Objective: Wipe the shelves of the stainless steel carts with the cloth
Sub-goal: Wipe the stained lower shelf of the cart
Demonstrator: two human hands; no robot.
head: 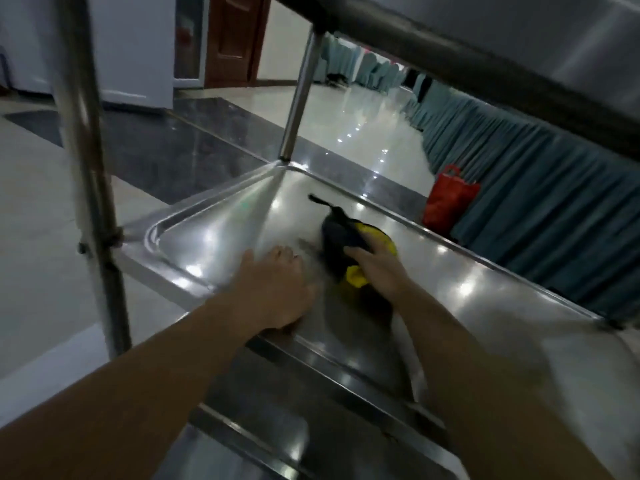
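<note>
A shiny stainless steel cart shelf [221,233] with a raised rim fills the middle of the view, under an upper shelf [519,43]. A bunched dark and yellow cloth [346,237] lies on the shelf, blurred by motion. My right hand [379,268] presses down on the cloth's near side, fingers over it. My left hand [277,289] rests flat on the shelf just left of the cloth, fingers spread and straight, holding nothing.
Cart posts stand at the left [86,133] and at the far corner [298,98]. Beyond the shelf lie a glossy tiled floor, a red bag [450,202], teal skirted tables [536,202] on the right and a wooden door [235,39] at the back.
</note>
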